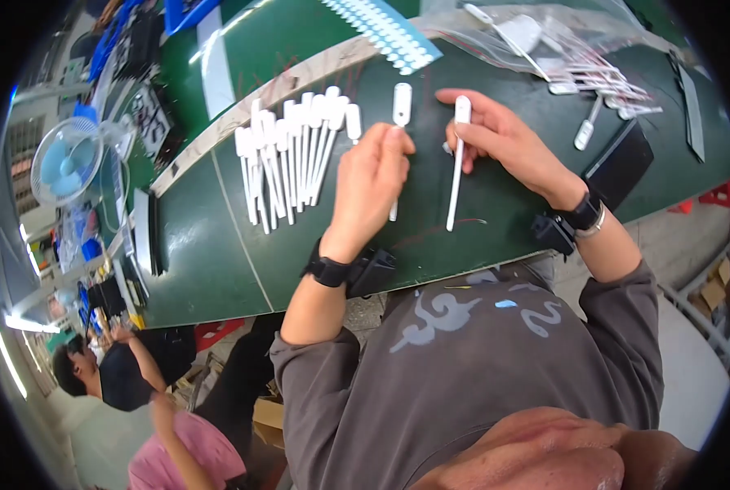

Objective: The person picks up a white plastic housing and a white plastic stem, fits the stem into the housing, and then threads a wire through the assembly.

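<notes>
My left hand (371,173) is closed around a white plastic stick (402,104), its wide rounded head showing a small dark hole above my fingers. The stick's lower end shows below that hand. In my right hand (500,135), a second white stick (455,188) is pinched near its head between thumb and fingers, the thin shaft pointing down toward me. Left of my left hand, a fanned row of several similar white sticks (287,155) lies on the green table (210,269), heads away from me.
A blue sheet with white stickers (385,37) lies at the far side. Far right are a clear plastic bag (455,28), white sticks with reddish wires (606,86), a flat black device (622,163) and a metal strip (692,110). A fan (67,162) and two people stand out at left.
</notes>
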Action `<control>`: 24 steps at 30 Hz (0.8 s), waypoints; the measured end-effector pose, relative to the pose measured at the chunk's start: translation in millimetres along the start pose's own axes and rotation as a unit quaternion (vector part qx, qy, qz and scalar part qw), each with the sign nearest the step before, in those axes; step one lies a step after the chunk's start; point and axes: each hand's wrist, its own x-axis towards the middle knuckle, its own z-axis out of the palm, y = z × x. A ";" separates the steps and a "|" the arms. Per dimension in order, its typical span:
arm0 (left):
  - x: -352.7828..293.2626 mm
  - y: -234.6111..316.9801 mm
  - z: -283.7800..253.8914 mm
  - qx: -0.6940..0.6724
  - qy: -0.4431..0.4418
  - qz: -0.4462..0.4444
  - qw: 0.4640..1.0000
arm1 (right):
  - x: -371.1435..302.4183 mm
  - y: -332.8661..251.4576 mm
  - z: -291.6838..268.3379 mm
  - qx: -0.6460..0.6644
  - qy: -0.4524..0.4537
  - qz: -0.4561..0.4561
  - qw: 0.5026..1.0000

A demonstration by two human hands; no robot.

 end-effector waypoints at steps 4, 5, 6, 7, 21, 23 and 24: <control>2.8 -1.6 4.8 -0.070 -0.042 -0.057 0.995 | -0.7 -4.3 -5.3 -0.004 0.010 0.008 1.000; 3.6 -1.6 5.9 -0.081 -0.051 -0.058 0.994 | -3.1 -6.6 -7.1 -0.015 0.019 0.003 1.000; 4.4 -1.8 6.0 -0.079 -0.049 -0.062 0.994 | -3.7 -8.1 -8.4 -0.025 0.025 -0.003 0.999; 5.7 -1.9 6.1 -0.073 -0.050 -0.060 0.994 | -3.9 -9.5 -10.1 -0.021 0.022 -0.002 1.000; 1.5 16.4 6.5 0.055 0.079 0.074 0.993 | -1.8 -24.1 -21.0 0.005 0.064 -0.002 0.998; 2.4 21.0 9.1 0.024 0.026 0.053 0.998 | -2.2 -21.6 -18.3 0.008 0.052 0.002 0.999; 3.7 22.4 11.8 -0.005 -0.028 0.032 0.999 | -2.8 -20.3 -17.4 -0.003 0.046 -0.001 0.999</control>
